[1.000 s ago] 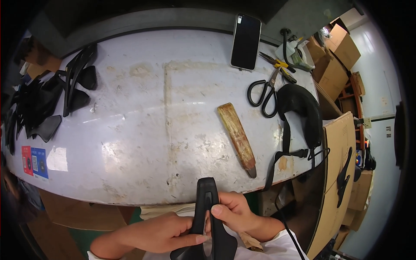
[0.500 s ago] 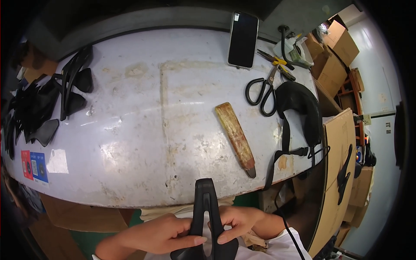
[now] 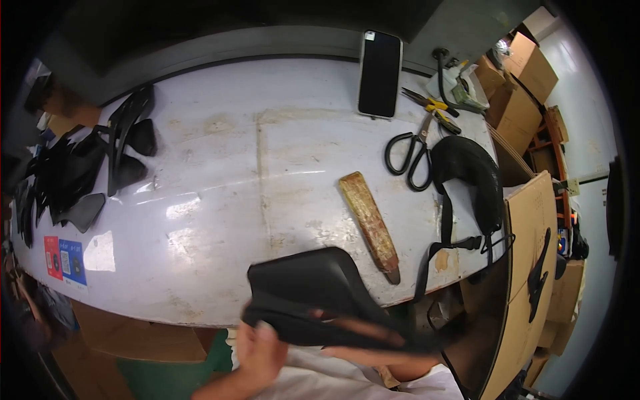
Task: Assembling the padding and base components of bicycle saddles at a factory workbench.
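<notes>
the black piece [image 3: 307,280] has swung round in the head view: its narrow end, earlier toward the counter [image 3: 200,233], now points right, and it is held at the counter's near edge. the left hand [image 3: 262,353] pinches the broad end's corner; the right hand [image 3: 365,329], blurred behind the slot, has a grip i cannot tell. best support both ends while turning, clear of the tool [image 3: 369,227].

Glare on tabletop [image 3: 300,213] | black part [image 3: 313,287] motion-blurred | lines bowed, corners black

Black piece [image 3: 310,283], right end blurred
</notes>
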`<state>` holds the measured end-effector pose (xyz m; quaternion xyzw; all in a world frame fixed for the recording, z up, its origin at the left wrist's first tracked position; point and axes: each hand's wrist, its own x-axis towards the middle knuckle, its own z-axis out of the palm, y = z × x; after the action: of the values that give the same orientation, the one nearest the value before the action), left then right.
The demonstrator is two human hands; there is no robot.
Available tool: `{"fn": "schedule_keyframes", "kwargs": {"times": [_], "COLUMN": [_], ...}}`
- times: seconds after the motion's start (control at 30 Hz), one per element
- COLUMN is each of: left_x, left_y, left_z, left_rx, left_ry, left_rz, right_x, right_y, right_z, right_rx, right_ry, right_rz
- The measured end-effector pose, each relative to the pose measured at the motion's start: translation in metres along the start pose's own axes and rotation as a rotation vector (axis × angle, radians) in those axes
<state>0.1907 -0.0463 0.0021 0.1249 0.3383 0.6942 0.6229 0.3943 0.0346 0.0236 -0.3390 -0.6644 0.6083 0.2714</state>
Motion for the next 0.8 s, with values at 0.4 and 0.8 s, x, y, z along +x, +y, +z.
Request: {"fn": "schedule_keyframes", "kwargs": {"times": [0.4,0.8], "left_x": [0.029,0.037], "left_y": [0.06,0.071], "left_z": [0.021,0.024], "left_rx": [0.674,1.02], "left_ry": [-0.319,-0.349], "left_rz": [-0.329,-0.403], "right_x": [0.026,0.032], "right_y": [-0.019,-0.027], "right_z": [0.003,-0.003], "right_rx": [0.113,0.017], "right_ry": [-0.064,-0.147], "right_rz": [0.111,0.235]}}
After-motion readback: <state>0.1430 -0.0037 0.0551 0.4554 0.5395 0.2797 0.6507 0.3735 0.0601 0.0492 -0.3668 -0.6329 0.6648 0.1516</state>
